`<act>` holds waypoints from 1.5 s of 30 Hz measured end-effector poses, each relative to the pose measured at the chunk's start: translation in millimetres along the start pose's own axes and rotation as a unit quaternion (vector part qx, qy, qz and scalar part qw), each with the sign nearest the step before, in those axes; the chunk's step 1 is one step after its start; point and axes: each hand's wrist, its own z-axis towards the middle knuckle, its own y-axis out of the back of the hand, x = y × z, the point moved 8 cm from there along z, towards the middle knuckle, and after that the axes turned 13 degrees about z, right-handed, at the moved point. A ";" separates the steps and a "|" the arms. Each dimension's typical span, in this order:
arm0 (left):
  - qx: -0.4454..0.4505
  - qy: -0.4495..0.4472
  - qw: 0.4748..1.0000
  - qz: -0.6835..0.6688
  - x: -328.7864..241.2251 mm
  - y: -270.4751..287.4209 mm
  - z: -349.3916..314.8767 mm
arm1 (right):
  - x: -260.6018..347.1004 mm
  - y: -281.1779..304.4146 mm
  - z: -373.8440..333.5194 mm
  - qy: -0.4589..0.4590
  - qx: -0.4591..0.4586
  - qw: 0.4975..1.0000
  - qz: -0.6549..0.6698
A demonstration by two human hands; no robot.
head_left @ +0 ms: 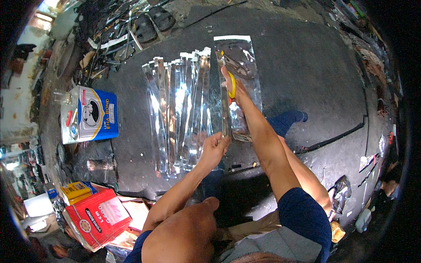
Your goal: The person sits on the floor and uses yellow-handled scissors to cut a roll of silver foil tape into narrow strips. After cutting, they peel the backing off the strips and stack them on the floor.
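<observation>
Before you stands a blue-and-white, box-shaped metal tin (90, 115), a small red object (69, 118) on its top. Closer to you than the tin sit a red, box-shaped container (95, 219) and a yellow-and-blue one (77, 192); beyond it sprawls a tangled heap of dark and silvery scrap (108, 44).

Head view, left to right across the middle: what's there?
Tin → silvery strips → scissors → foot in dark blue.

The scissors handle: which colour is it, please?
The scissors handle is yellow, seen best in the head view.
</observation>
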 end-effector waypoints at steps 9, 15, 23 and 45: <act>-0.004 -0.014 1.000 0.024 19.2 -0.2 -3.7 | 3.9 3.3 -5.8 -0.006 -0.019 0.996 -0.085; -0.011 -0.016 1.000 -0.004 2.0 2.2 -7.3 | 29.3 -8.1 -29.4 0.039 -0.027 0.998 -0.039; -0.013 0.001 1.000 0.025 -4.4 11.9 -16.4 | 48.7 -16.9 14.1 -0.020 0.025 0.999 -0.014; -0.039 -0.021 0.998 0.049 -2.1 18.6 -53.9 | 112.5 -31.4 44.8 0.096 0.071 0.993 -0.021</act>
